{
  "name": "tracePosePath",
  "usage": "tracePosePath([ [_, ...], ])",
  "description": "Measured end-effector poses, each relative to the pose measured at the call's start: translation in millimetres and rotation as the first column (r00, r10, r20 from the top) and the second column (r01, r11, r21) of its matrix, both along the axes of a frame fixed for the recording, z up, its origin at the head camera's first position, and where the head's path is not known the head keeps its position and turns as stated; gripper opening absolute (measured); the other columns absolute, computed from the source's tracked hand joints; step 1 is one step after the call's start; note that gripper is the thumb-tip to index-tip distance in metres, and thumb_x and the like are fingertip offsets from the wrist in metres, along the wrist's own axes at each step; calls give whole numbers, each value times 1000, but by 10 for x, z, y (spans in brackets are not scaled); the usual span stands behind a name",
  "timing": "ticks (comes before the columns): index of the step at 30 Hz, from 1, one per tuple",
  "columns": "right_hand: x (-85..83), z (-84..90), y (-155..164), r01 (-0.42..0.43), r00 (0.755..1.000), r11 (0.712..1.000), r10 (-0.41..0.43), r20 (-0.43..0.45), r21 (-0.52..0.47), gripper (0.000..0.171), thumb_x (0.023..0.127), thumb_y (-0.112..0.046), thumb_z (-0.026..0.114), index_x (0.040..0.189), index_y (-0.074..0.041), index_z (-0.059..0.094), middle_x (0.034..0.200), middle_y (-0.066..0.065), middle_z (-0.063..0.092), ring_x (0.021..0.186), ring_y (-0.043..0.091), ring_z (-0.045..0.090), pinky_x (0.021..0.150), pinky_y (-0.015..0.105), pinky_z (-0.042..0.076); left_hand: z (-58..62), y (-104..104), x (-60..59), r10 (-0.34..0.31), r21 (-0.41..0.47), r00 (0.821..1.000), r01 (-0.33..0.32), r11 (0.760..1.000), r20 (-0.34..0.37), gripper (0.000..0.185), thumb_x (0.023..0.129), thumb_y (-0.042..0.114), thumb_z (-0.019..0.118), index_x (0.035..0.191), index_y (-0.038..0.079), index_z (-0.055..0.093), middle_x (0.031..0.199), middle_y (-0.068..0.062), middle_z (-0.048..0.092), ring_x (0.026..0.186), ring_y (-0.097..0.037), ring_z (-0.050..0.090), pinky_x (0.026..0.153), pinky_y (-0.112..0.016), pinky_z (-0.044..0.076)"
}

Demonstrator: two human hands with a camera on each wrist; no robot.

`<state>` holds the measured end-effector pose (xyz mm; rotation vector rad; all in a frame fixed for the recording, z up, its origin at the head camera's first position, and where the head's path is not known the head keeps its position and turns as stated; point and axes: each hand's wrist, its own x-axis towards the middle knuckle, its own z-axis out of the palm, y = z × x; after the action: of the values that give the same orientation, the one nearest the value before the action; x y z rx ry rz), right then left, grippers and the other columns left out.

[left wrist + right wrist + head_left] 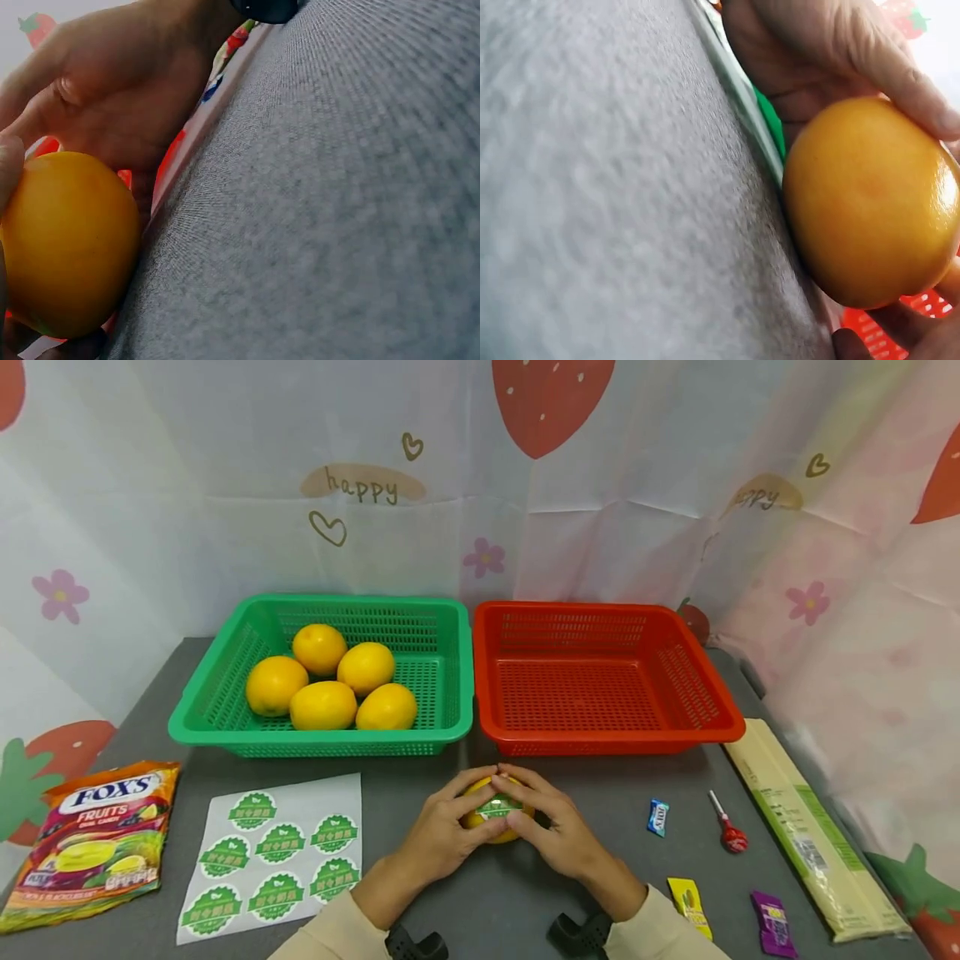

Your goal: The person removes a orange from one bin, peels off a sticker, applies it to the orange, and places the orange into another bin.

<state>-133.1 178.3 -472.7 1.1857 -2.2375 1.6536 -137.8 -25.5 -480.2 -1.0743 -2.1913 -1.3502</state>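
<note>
On the grey table in front of the baskets, both hands hold one orange (507, 837) between them. My left hand (438, 831) curves round its left side, the thumb touching its near face. My right hand (561, 831) wraps the right side, its thumb on the sticker's edge. A green label sticker (495, 807) lies on the orange's upper face, partly covered by fingers. In the left wrist view the orange (71, 244) shows a plain side low against the table; the right wrist view also shows the orange (870, 202) without its sticker.
A green basket (322, 737) holds several oranges, beside a red basket (611, 742). Left lie a candy bag (97, 843) and a sheet of green stickers (277, 860). Right are a lollipop (731, 835), blue (657, 817), yellow (688, 906) and purple (773, 924) candies, and a long packet (813, 835).
</note>
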Motion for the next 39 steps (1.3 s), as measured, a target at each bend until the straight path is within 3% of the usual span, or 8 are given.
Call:
tracePosePath([
  [6,-25,-40,-20,38,999,998,-36,31,-59,38,89,19,54,126,9,59,132,30,49,119,47,47,95,32,44,5,4,20,24,-18,993,-22,1000,112,67,89,37,68,142,3,48,136,-9,51,117,-23,55,89,-34,49],
  [14,-50,62,4,113,961,994,-106,257,-12,34,99,-1,49,132,4,55,135,16,53,126,29,47,101,31,38,-14,-45,8,38,-11,999,-38,999,30,55,91,40,64,135,7,58,132,-21,51,115,-32,56,90,-43,48],
  [22,-33,590,405,144,910,921,-267,319,361,37,98,-20,57,129,0,61,121,11,64,96,21,65,77,32,52,17,-52,40,77,-79,991,-68,995,107,62,88,28,72,142,7,49,138,-9,49,116,-25,55,91,-39,48],
  [27,59,1010,863,370,909,924,-381,168,94,27,93,-1,62,119,4,66,107,10,68,81,20,67,64,28,54,4,-35,64,77,-80,986,-66,995,149,62,90,29,70,144,8,47,140,-5,46,118,-22,52,94,-39,46],
  [29,63,1082,1037,526,850,850,-524,58,-20,26,91,4,62,116,5,67,107,7,67,81,15,63,64,21,50,-5,-32,63,74,-70,985,-63,996,155,61,91,30,69,144,9,47,140,-5,47,119,-22,52,94,-38,45],
  [33,-43,1035,1358,769,631,629,-776,-25,-111,30,87,1,66,117,5,67,117,5,59,97,14,51,75,21,39,-30,-33,46,71,-56,986,-63,996,151,59,90,30,69,143,13,49,138,-5,48,116,-21,53,92,-37,47],
  [35,-111,976,1478,828,554,552,-833,-15,-97,33,86,-4,68,119,3,66,124,2,54,107,14,46,80,27,34,-34,-41,39,71,-55,986,-63,997,153,60,89,30,71,143,14,49,137,-5,48,116,-21,53,91,-38,47],
  [39,-166,871,1648,871,491,490,-871,31,-22,36,86,-13,70,119,1,66,137,-1,46,123,15,38,89,36,28,-23,-43,50,60,-84,981,-45,995,183,69,84,31,76,145,16,46,137,-3,46,117,-20,51,92,-40,46],
])
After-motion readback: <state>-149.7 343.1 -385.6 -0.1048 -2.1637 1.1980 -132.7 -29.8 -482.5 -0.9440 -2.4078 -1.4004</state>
